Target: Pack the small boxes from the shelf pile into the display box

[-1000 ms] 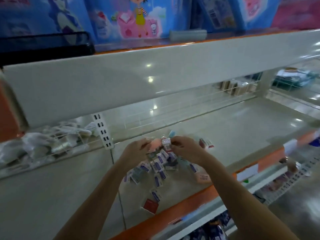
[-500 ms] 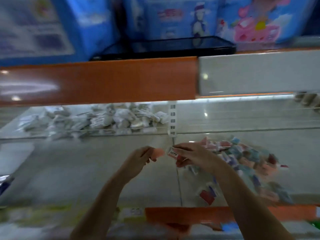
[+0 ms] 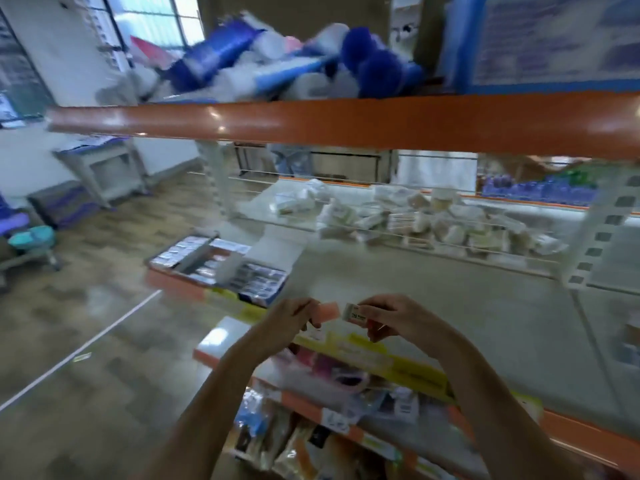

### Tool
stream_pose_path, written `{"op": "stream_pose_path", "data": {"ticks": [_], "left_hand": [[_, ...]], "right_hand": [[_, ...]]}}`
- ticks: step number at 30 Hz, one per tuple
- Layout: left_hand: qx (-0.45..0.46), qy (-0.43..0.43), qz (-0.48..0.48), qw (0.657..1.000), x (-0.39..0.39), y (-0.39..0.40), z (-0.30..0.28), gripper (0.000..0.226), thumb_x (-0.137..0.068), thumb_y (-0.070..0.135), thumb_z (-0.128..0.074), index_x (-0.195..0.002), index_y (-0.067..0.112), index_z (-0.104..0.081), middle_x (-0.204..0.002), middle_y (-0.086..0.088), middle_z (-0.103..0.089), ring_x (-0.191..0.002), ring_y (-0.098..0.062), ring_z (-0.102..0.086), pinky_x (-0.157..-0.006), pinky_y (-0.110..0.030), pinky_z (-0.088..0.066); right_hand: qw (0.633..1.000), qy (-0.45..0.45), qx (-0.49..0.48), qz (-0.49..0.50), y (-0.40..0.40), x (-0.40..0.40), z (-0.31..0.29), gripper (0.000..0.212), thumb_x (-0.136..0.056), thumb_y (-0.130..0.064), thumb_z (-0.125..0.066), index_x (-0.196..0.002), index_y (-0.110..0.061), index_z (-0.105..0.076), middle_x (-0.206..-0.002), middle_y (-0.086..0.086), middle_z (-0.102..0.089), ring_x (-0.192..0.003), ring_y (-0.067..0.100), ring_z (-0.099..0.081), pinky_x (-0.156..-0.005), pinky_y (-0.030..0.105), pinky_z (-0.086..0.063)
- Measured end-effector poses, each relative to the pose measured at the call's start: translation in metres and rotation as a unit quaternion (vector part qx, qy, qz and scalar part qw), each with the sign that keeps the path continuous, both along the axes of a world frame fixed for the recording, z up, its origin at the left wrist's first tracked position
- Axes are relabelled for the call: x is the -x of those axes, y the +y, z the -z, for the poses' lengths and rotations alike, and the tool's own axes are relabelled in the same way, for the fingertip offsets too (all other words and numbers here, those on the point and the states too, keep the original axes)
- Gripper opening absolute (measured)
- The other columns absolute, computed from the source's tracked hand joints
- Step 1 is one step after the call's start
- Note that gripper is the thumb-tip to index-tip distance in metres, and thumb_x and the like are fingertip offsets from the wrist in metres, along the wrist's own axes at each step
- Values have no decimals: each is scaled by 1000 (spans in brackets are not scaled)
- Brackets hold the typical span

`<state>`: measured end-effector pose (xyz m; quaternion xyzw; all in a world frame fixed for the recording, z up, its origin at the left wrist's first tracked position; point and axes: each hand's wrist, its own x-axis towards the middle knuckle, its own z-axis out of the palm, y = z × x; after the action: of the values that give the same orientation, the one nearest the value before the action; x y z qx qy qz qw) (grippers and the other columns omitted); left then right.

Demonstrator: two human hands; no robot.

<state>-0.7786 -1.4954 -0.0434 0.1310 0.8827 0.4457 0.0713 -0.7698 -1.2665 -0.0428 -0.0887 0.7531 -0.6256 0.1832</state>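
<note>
Small boxes first: there's a pink one (image 3: 327, 311) pinched in the left hand (image 3: 289, 318) and a white one with a printed label (image 3: 355, 312) gripped by the fingertips of the right hand (image 3: 398, 317), so both hands are closed around a box each. They're held up side by side, nearly touching, above the front edge of the shelf (image 3: 415, 292). The display box (image 3: 225, 265) sits open at the shelf's far left end, well apart from the hands, already lined with rows of boxes. Whole shot is pretty blurry, so labels are unreadable
</note>
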Motion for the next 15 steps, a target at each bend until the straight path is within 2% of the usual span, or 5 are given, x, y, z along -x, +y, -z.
{"op": "stream_pose_path", "data": {"ticks": [4, 7, 10, 13, 15], "left_hand": [[-8, 2, -45, 999, 9, -72, 1, 34, -97, 3, -41, -71, 19, -56, -64, 3, -55, -46, 2, -46, -47, -12, -34], [-19, 2, -69, 997, 19, -113, 3, 32, -98, 5, -41, -72, 17, -56, -66, 4, -58, -47, 1, -47, -47, -9, -34], [-42, 9, -101, 994, 33, -148, 4, 30, -98, 4, -42, -75, 15, -57, -66, 5, -58, -48, 3, -47, -49, -9, -34], [-48, 11, -122, 991, 55, -184, 4, 24, -98, 6, -43, -82, 7, -61, -66, 5, -58, -52, -1, -45, -52, -13, -35], [-60, 13, -138, 989, 73, -208, 4, 26, -97, 6, -44, -77, 9, -60, -62, 8, -56, -51, 0, -43, -52, -15, -34]], "right_hand": [[999, 15, 10, -35, -74, 22, 0, 12, -92, -16, -57, -88, -14, -68, -66, 0, -62, -56, 8, -60, -60, 20, -54], [997, 29, -15, -67, -119, 41, -1, 14, -93, -18, -56, -85, -20, -67, -59, -7, -65, -55, 4, -60, -59, 18, -53], [993, 66, -49, -85, -154, 68, -6, 12, -91, -22, -59, -85, -23, -69, -64, -6, -64, -59, 8, -61, -62, 20, -52], [986, 106, -66, -110, -190, 105, -14, 11, -91, -21, -58, -87, -19, -68, -65, -7, -63, -60, 8, -60, -64, 24, -51], [981, 133, -74, -123, -214, 132, -20, 11, -91, -20, -58, -89, -17, -68, -68, -6, -63, -65, 12, -59, -68, 29, -50]]}}
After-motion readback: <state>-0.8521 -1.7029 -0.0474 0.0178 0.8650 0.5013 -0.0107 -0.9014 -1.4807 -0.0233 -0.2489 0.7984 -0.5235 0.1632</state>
